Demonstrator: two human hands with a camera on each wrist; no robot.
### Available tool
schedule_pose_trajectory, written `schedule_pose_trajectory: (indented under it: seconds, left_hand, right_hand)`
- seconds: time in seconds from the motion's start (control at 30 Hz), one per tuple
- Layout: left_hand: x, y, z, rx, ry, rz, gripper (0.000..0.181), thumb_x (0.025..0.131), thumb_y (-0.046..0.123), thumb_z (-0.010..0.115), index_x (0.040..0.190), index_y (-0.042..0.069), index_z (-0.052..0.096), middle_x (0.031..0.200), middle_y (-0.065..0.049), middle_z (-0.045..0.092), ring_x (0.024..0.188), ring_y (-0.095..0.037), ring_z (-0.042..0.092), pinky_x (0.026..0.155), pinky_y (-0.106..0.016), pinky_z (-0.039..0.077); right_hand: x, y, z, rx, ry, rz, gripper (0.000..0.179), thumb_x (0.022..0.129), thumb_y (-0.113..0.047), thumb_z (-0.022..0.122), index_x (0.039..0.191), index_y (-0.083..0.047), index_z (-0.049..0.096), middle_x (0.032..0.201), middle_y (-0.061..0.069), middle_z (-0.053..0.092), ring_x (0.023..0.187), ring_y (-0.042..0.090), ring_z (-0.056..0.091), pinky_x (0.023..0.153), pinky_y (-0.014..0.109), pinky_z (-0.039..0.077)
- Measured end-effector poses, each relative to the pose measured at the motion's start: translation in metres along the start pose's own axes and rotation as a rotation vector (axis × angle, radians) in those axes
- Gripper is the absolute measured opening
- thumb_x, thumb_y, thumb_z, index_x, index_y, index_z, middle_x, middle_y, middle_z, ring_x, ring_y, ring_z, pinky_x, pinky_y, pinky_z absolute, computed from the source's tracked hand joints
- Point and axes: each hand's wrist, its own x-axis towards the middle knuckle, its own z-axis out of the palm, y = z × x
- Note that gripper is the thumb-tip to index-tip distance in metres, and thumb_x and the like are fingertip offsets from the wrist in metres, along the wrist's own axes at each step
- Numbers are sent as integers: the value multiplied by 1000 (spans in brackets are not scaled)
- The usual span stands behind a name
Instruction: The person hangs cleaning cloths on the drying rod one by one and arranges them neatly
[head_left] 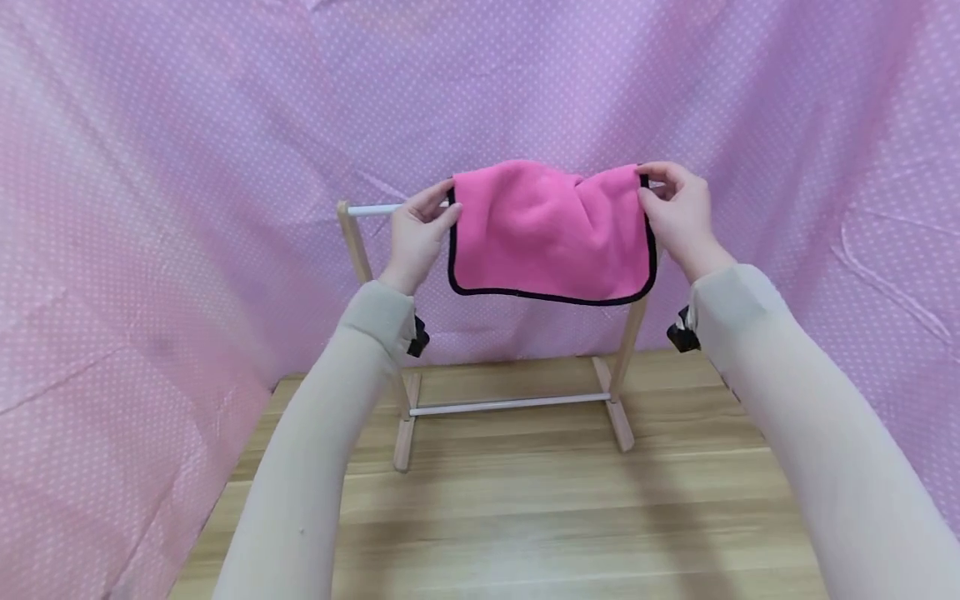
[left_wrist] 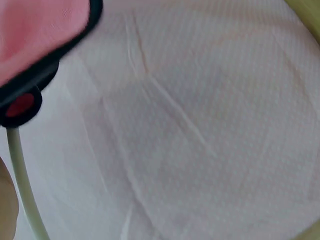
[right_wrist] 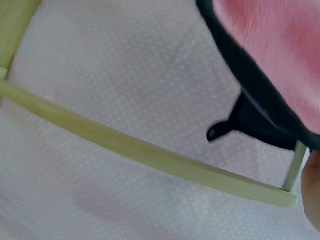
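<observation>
A pink fleece cloth with black edging (head_left: pixel 551 237) hangs over the white top bar of a small wooden rack (head_left: pixel 352 242), its upper part a little rumpled. At its upper left edge, my left hand (head_left: pixel 416 237) pinches the cloth between thumb and fingers. My right hand (head_left: pixel 684 212) pinches the upper right edge in the same way. In the left wrist view the cloth's corner (left_wrist: pixel 40 35) and part of the bar (left_wrist: pixel 22 185) show. A black piece with a small tab (right_wrist: pixel 260 125) hangs behind the pink cloth in the right wrist view. The bar's right part is hidden by the cloth.
The rack's lower white rod (head_left: pixel 510 406) joins two wooden feet, the right foot (head_left: pixel 618 421) among them, on a wood-grain table (head_left: pixel 525 517). Dotted pink fabric (head_left: pixel 225 125) surrounds the table at the back and sides. A black wrist device (head_left: pixel 682 332) sits by the right cuff.
</observation>
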Motion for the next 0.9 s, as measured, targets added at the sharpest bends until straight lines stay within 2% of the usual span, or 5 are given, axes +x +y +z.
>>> schedule_pose_trajectory:
  seconds: [0.33, 0.53, 0.63, 0.77, 0.9]
  left_hand:
    - [19, 14, -29, -139, 137, -73, 42, 87, -4, 62, 128, 3, 57, 132, -13, 56, 115, -18, 59, 95, -24, 51]
    - [25, 28, -33, -105, 131, -69, 41, 89, 1, 61, 129, 9, 58, 136, -2, 54, 100, -10, 63, 72, -15, 56]
    - [26, 29, -30, -89, 123, -113, 41, 89, 2, 61, 129, 7, 58, 136, -2, 55, 93, -11, 63, 65, -14, 56]
    - [23, 21, -26, 30, 148, -191, 38, 88, 3, 64, 126, 3, 59, 130, -7, 60, 102, -13, 62, 82, -17, 54]
    - [19, 13, -22, 87, 183, -172, 36, 86, 2, 66, 121, 0, 59, 118, -10, 64, 103, -17, 62, 91, -23, 52]
  right_hand:
    - [14, -15, -2, 125, 65, 146, 40, 90, 2, 50, 126, -9, 61, 122, 2, 60, 78, -3, 53, 69, 6, 45]
    - [18, -15, -3, 165, 129, 140, 41, 88, 4, 48, 125, -7, 62, 119, 2, 61, 75, -4, 55, 68, 7, 46]
    - [17, -14, -2, 105, 83, 195, 42, 89, 0, 49, 129, -10, 59, 127, 3, 59, 86, -2, 56, 75, 7, 46]
    - [12, -7, -1, -9, -41, 285, 44, 92, -8, 51, 135, -12, 53, 138, 5, 51, 104, 3, 51, 84, 10, 46]
    - [7, 2, -6, -50, -114, 282, 46, 92, -12, 55, 138, -12, 50, 135, 5, 53, 101, 2, 53, 80, 8, 48]
